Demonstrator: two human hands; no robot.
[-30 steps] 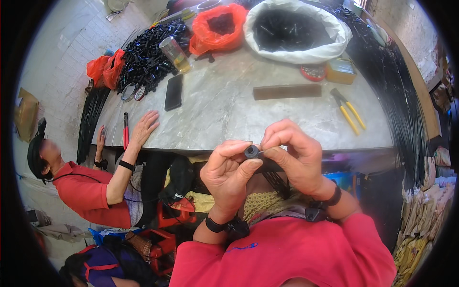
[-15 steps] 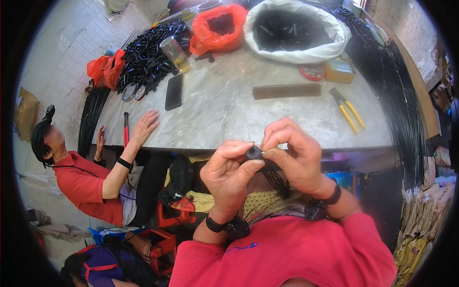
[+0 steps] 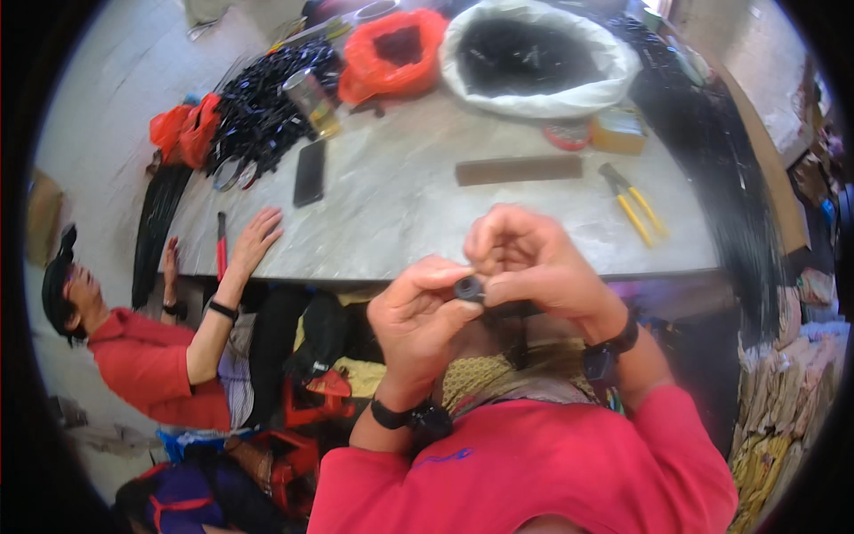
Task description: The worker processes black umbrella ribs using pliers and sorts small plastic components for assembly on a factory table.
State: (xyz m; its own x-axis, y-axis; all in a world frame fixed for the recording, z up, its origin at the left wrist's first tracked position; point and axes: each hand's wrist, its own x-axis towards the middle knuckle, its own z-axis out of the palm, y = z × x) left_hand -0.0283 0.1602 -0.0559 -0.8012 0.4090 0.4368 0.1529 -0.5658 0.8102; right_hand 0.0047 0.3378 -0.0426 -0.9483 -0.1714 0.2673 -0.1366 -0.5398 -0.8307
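Two hands (image 3: 411, 325): left pinches a black cylinder (image 3: 467, 288), holed end and long axis roughly cameraward; right (image 3: 546, 276), grip unclear.

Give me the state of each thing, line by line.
Small black part, held, hollow end showing
Left hand, pinching that part
Right hand, curled beside it, grip unclear
White sack, open, holding black pieces
Larger red bag, open
Yellow-handled pliers, handles apart
Red-handled tool, lying flat
Black phone, lying flat, unlit
Clear tumbler, part-filled

The left grip (image 3: 414, 316) holds a round black piece (image 3: 467, 288) (hole showing).
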